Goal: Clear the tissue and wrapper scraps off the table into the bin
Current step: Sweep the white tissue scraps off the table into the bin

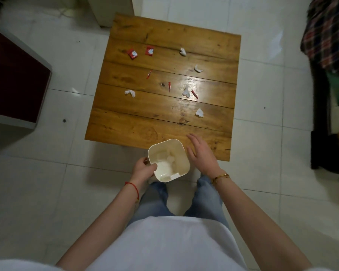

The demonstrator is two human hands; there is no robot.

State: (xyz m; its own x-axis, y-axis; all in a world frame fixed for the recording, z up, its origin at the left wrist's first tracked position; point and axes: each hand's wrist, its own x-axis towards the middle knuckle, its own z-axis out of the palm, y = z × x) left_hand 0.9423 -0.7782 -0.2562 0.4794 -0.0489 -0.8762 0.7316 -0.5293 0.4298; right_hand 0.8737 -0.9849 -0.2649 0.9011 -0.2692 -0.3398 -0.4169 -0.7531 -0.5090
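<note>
Your left hand has its grip closed on the near-left rim of the bin, thumb hooked inside the wall, fingers curled on the outside. Your right hand holds nothing: its grip is open, fingers spread and slightly bent, hovering just beside the bin's right wall over the near edge of the bench.

The cream bin sits tipped toward you at the bench's near edge, its far rim overlapping the wood, its mouth facing up at the camera. A few pale shapes show inside; you cannot tell what they are.

All the scraps lie on the bench, apart from the bin. Toward the far-left corner sit two red wrappers, the left wrapper and the right wrapper, near each other. A red strip lies in the middle-left, a second red strip at the centre, and a third red strip just beside a tissue scrap in the glare right of centre. Other tissue bits: one near the left edge, one toward the far-right, one by the right edge, and one nearer you on the right, closest to your open hand.

The bench stands on a white tiled floor.
</note>
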